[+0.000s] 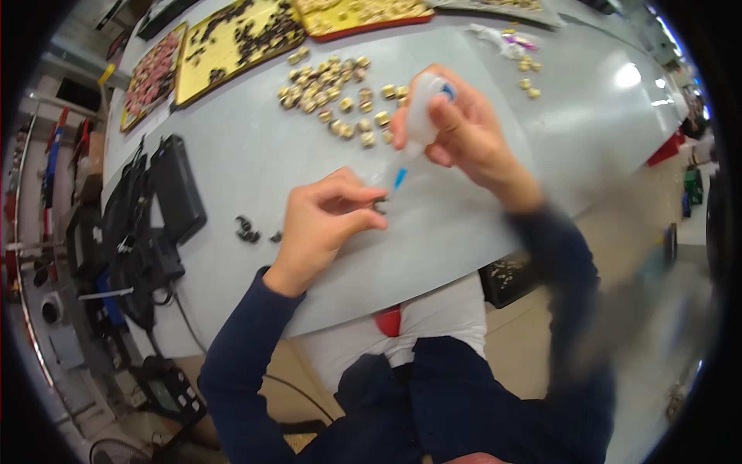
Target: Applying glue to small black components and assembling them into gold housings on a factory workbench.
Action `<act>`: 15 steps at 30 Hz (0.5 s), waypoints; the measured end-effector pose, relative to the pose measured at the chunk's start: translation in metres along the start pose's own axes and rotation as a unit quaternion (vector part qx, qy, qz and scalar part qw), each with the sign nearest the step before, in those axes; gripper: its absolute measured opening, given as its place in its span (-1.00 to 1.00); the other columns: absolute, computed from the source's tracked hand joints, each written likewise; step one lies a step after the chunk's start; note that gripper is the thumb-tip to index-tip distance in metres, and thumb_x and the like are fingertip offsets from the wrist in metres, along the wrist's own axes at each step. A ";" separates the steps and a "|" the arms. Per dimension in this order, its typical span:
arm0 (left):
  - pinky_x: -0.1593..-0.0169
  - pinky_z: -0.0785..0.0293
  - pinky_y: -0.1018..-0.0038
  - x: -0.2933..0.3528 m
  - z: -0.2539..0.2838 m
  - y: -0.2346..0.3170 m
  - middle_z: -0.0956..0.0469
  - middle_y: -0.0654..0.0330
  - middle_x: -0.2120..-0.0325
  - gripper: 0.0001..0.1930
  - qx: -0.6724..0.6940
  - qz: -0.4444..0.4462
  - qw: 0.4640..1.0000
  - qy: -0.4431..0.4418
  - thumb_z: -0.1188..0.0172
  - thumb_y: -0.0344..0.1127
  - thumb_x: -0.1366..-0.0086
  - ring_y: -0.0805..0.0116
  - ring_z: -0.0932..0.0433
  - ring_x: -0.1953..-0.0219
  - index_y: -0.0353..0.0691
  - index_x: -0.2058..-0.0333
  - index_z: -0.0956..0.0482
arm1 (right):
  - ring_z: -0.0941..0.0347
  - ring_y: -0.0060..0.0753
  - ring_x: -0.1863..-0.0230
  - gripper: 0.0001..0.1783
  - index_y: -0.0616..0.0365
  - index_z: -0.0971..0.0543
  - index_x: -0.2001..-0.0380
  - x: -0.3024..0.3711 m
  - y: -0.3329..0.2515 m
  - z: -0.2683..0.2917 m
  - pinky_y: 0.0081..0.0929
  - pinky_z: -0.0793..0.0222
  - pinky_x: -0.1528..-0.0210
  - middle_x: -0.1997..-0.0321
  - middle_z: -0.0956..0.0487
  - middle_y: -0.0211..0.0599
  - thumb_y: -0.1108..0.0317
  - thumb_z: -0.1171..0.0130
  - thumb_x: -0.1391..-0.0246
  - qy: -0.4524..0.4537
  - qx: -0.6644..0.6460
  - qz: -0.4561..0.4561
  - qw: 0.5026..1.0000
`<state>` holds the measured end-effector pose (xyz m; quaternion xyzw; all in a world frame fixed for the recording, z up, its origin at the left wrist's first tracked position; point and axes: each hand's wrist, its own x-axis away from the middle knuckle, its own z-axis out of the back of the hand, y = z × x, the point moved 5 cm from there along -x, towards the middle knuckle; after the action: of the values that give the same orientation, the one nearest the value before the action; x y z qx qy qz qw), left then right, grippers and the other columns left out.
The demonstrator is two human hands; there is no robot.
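Observation:
Between thumb and fingertips, my left hand (328, 216) pinches a small dark piece (379, 205), too small to name. My right hand (475, 135) is wrapped round a white squeeze bottle (421, 116), tilted tip down. Its blue needle tip (399, 179) points at the dark piece, close above it; whether they touch I cannot tell. Beyond my hands lies a loose group of small gold-coloured pieces (328, 85) on the grey table. Several small black curved pieces (247, 230) lie to the left of my left hand.
Along the far edge stand a tray of pink pieces (127, 116), a yellow tray with black pieces (205, 68) and a tray of pale pieces (363, 23). Black devices with cables (179, 185) take up the left side. More gold pieces (525, 83) lie far right. A black bin (506, 283) stands below the front edge.

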<state>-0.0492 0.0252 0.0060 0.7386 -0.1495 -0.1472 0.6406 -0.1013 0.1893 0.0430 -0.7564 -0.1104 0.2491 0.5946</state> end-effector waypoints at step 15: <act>0.23 -0.33 0.66 0.005 0.005 -0.007 -0.38 0.34 0.49 -0.82 0.078 0.026 0.996 0.045 -0.29 -0.58 0.01 0.57 -0.35 0.38 -0.32 0.35 -0.59 | -0.51 -0.37 0.17 -0.62 0.20 -0.30 0.19 -0.013 0.010 0.084 -0.55 -0.42 0.13 0.16 -0.49 -0.13 0.43 -0.24 0.03 0.253 0.207 0.060 0.943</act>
<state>-0.0468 0.0193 -0.0020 0.7881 -0.1505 -0.0855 0.5907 -0.1567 0.2513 0.0222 -0.6596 0.1430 0.1025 0.7307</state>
